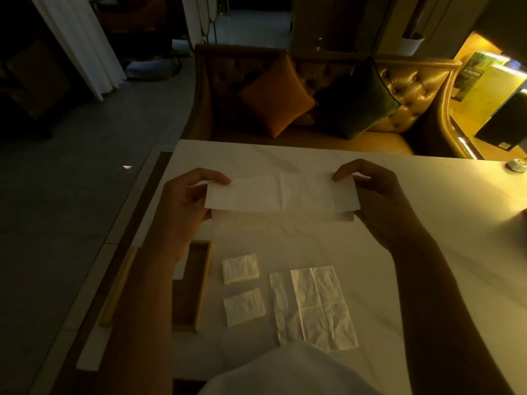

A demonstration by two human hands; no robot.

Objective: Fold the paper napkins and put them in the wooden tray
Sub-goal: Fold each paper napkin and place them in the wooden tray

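I hold a white paper napkin (pixel 282 195) above the white table, folded over into a long strip. My left hand (pixel 185 203) pinches its left end and my right hand (pixel 373 195) pinches its right end. Two small folded napkin squares (pixel 240 268) (pixel 244 307) lie on the table near me. To their right lie flat unfolded napkins (pixel 316 306), overlapping. The wooden tray (pixel 204 283) sits at the table's left edge, partly hidden under my left forearm; something white shows inside it.
A tufted leather sofa (pixel 413 89) with an orange cushion (pixel 276 95) and a dark green cushion (pixel 356 101) stands beyond the table's far edge. A small round object (pixel 516 165) sits at the far right of the table. The room is dim.
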